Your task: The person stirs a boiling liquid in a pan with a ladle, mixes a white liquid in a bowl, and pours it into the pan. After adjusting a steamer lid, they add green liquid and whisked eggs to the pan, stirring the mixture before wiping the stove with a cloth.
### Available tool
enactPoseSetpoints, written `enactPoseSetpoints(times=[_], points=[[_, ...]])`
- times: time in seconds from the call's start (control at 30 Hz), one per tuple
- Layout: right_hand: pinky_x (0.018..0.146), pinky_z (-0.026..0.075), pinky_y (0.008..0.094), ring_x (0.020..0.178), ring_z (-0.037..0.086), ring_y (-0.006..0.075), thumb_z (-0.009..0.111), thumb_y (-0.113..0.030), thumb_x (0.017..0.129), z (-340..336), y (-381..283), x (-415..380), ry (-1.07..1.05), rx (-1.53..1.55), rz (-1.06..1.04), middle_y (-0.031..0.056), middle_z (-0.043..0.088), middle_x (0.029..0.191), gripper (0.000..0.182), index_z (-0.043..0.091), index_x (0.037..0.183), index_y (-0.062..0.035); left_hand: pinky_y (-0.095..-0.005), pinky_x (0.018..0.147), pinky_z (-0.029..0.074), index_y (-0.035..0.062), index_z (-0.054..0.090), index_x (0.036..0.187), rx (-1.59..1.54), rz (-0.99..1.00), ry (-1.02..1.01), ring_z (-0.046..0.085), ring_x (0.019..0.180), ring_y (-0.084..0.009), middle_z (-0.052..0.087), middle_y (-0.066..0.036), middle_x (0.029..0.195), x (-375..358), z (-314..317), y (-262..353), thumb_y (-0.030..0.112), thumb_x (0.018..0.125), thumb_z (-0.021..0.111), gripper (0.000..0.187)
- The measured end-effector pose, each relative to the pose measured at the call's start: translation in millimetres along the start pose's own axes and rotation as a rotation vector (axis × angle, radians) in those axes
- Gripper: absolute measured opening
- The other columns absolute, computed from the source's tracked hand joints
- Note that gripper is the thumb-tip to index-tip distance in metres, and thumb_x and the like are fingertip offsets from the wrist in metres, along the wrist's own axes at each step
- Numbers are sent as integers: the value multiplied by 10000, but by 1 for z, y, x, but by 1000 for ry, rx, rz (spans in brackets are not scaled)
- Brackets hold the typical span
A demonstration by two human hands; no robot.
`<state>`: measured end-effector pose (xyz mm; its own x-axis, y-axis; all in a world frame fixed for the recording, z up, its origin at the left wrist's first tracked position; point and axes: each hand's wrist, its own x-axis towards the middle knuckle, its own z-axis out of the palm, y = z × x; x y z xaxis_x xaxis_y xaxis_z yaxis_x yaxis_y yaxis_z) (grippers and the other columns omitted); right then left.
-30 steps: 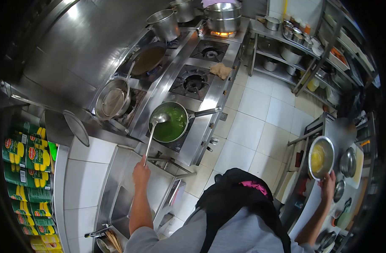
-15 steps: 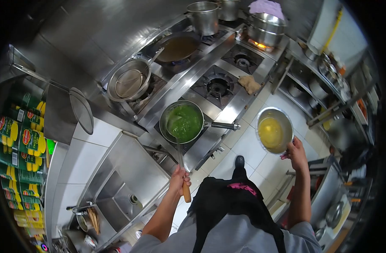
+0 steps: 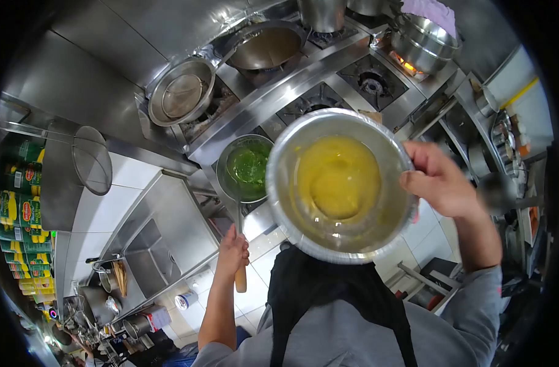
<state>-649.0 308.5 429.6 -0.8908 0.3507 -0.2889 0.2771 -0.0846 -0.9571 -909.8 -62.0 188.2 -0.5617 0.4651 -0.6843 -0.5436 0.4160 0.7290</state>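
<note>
My left hand (image 3: 232, 249) is closed round the wooden handle of a ladle (image 3: 241, 280). The ladle's metal shaft runs up into a pan (image 3: 222, 185) of thick green liquid (image 3: 251, 164) on the stove; its head is hidden in the liquid. My right hand (image 3: 441, 180) grips the rim of a round steel bowl (image 3: 386, 235), raised close to the camera. Yellow liquid (image 3: 338, 177) like beaten egg lies in the bowl. From this view the bowl covers the pan's right edge and its handle.
A wok (image 3: 268, 48) of brownish liquid and a colander (image 3: 183, 95) stand behind on the range. A pot steams over a lit flame (image 3: 406, 63) at back right. On the left are a sink (image 3: 150, 251), a hanging strainer (image 3: 91, 160) and stacked green cans (image 3: 22, 211).
My right hand has lifted the bowl up and leftward, nearer the camera. The left hand keeps the ladle in the pan. The view has shifted a little.
</note>
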Motion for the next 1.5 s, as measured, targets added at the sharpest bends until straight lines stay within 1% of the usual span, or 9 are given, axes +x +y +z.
enactPoseSetpoints(times=[0.03,0.37,0.47,0.77,1.03,1.1,1.17,1.27,1.5], points=[[507,524,222,569,640,92,494,-32,876,-2,-17,-1,-44,-20,-12,58,672,783,280,600,1111,78,-252,463,403,125,288,1567,204,35,31,435,556,-66,481,1,780,-2,0,-1,157,1034,496,574],[520,347,222,573,498,72,697,-229,688,42,-101,-17,85,82,80,-2,590,713,386,605,908,75,-261,464,419,149,309,1566,398,206,136,440,537,-70,483,11,759,-5,-1,-18,144,1022,488,572],[506,323,232,553,476,77,695,-232,672,42,-84,-18,339,-117,-273,-7,570,679,385,596,885,73,-261,465,421,149,314,1562,212,125,52,442,538,-70,484,11,758,-2,-3,-17,145,1023,488,566],[480,539,247,549,651,117,541,-83,889,44,-82,43,-115,-219,-27,71,690,823,301,601,1133,82,-263,468,426,150,329,1551,-218,-58,-159,450,541,-72,485,13,756,-14,-18,-1,146,1025,486,549],[511,599,298,561,683,183,526,-91,931,50,39,162,5,-270,-29,139,670,805,200,554,1051,67,-344,529,520,134,267,1592,419,180,109,572,579,-148,586,-75,755,-28,-32,-13,167,993,562,669],[513,603,305,568,692,194,527,-95,934,55,76,196,46,-258,-46,148,670,800,205,545,1048,74,-361,521,529,112,275,1587,883,857,334,594,570,-173,616,-117,782,3,-49,-58,169,984,579,679],[514,607,313,575,701,205,528,-100,936,64,104,227,85,-245,-67,158,670,795,210,536,1044,81,-357,505,519,104,260,1593,889,780,316,598,575,-171,616,-127,775,-6,-50,-52,178,986,591,695],[520,615,330,612,729,241,544,-109,931,84,143,269,210,-326,-11,194,680,784,244,532,1049,103,-312,480,474,119,257,1597,205,153,37,538,561,-136,559,-73,766,-37,-37,-26,167,1005,580,675],[721,607,424,704,746,342,599,-175,894,129,160,310,256,-533,-2,303,704,894,299,595,1056,75,-256,447,393,131,264,1569,-596,-21,-233,430,526,-88,503,-44,815,-53,-36,-7,142,1035,519,592]])
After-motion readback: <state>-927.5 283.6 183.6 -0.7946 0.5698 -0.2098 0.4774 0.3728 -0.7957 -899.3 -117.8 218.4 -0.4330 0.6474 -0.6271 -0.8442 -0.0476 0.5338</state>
